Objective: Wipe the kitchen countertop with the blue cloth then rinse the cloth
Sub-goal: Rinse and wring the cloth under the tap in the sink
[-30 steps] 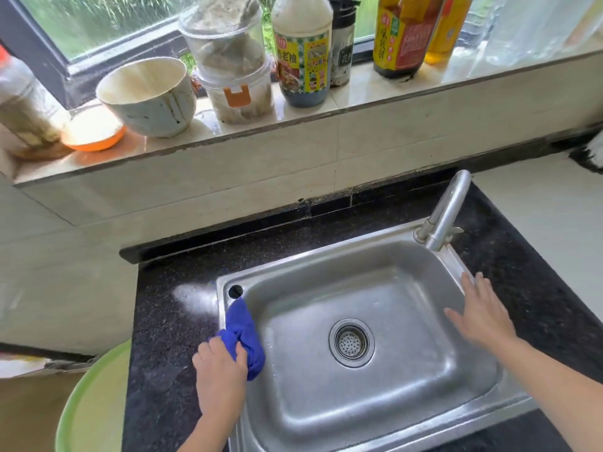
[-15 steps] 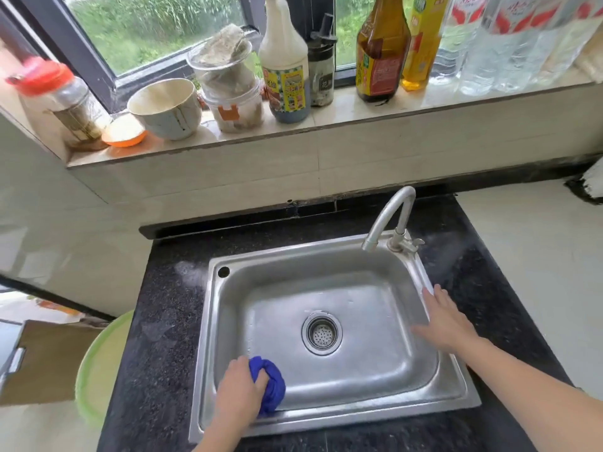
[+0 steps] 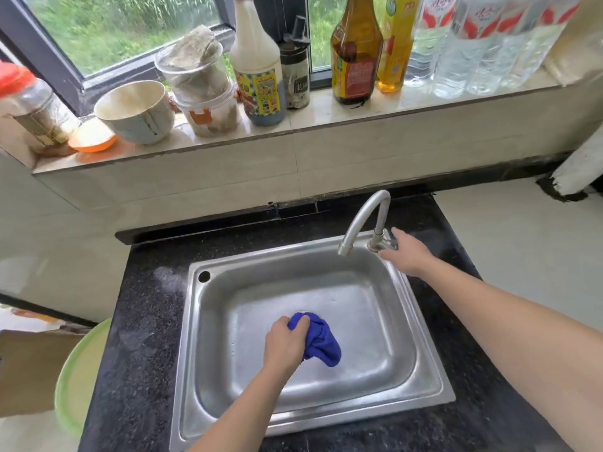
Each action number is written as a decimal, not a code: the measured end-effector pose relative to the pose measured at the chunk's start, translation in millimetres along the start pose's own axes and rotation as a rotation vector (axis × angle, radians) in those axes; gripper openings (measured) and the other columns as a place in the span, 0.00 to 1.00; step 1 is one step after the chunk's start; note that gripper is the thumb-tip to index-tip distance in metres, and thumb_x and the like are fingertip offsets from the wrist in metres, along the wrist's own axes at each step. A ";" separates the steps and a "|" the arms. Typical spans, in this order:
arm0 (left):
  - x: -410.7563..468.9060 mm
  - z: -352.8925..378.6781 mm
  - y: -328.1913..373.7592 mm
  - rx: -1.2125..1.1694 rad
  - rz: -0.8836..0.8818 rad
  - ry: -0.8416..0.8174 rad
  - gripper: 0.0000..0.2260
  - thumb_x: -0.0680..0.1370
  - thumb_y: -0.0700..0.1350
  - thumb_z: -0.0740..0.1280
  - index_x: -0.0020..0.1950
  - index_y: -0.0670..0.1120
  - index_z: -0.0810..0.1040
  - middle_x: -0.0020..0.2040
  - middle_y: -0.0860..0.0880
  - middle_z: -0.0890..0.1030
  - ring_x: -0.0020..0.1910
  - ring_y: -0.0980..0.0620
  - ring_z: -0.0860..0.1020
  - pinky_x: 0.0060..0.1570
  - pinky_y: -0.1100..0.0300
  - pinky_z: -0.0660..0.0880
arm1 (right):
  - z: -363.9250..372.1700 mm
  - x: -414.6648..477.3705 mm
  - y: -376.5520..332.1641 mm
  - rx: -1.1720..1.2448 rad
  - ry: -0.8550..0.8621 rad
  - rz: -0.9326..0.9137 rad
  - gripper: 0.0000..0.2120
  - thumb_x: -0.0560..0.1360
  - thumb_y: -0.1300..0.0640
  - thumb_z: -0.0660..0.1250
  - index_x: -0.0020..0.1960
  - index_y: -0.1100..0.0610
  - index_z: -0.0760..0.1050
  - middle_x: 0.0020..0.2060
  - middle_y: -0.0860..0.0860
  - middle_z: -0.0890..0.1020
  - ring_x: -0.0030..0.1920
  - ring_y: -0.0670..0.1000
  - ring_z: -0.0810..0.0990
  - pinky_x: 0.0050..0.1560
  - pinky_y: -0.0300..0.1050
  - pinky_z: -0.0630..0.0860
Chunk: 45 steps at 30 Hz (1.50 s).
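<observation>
Presently I am noting the left hand [image 3: 283,345] clenching the bunched blue cloth [image 3: 318,339] over the middle of the steel sink [image 3: 421,370]. The right hand [image 3: 406,252], fingers spread, is touching the tap [image 3: 365,220] base. The black table [image 3: 146,321] is surrounding the sink.

black countertop [image 3: 146,321], steel sink [image 3: 424,363] inset

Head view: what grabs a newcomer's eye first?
The blue cloth, bunched in the left hand over the middle of the steel sink, is the one vivid colour. Next is the right hand at the base of the tap at the sink's far right corner, with no water running. Behind, bottles and jars crowd the windowsill.
</observation>
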State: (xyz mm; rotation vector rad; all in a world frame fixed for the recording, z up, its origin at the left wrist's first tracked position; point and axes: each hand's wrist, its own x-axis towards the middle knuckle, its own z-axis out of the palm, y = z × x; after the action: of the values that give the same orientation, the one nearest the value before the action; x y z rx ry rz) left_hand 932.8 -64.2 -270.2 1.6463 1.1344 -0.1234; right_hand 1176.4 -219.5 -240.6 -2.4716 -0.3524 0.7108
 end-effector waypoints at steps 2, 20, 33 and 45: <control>14.6 1.2 3.8 -0.040 -0.027 -0.019 0.12 0.75 0.51 0.65 0.40 0.42 0.71 0.36 0.47 0.75 0.33 0.48 0.71 0.33 0.57 0.72 | 11.9 -1.8 -2.7 -0.006 0.041 -0.023 0.30 0.75 0.52 0.66 0.74 0.51 0.61 0.69 0.52 0.72 0.65 0.57 0.73 0.59 0.49 0.71; 72.5 44.7 69.1 -0.276 -0.250 -0.193 0.17 0.72 0.54 0.63 0.48 0.40 0.78 0.39 0.40 0.81 0.33 0.41 0.80 0.31 0.56 0.78 | 78.6 -54.2 1.7 0.155 -0.049 -0.132 0.19 0.76 0.52 0.67 0.66 0.50 0.73 0.64 0.47 0.76 0.66 0.47 0.72 0.66 0.43 0.67; 62.2 20.9 73.0 -0.037 -0.045 -0.571 0.13 0.74 0.56 0.70 0.42 0.46 0.79 0.35 0.44 0.82 0.30 0.48 0.77 0.31 0.63 0.70 | 56.1 -17.7 -22.1 0.812 -0.101 0.337 0.10 0.75 0.55 0.64 0.48 0.58 0.81 0.37 0.54 0.81 0.38 0.52 0.79 0.40 0.46 0.79; 75.0 67.0 20.6 -0.397 -0.073 -0.399 0.25 0.65 0.55 0.77 0.56 0.42 0.79 0.50 0.40 0.84 0.46 0.38 0.83 0.47 0.43 0.80 | 75.6 11.0 -7.4 0.903 -0.275 0.406 0.19 0.76 0.41 0.65 0.50 0.57 0.80 0.47 0.56 0.85 0.48 0.57 0.84 0.54 0.58 0.79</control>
State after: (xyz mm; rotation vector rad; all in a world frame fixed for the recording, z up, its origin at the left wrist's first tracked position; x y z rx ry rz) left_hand 1017.7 -71.5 -327.5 1.1644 0.8474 -0.2452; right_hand 1142.9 -177.0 -295.1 -1.5841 0.3358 1.0808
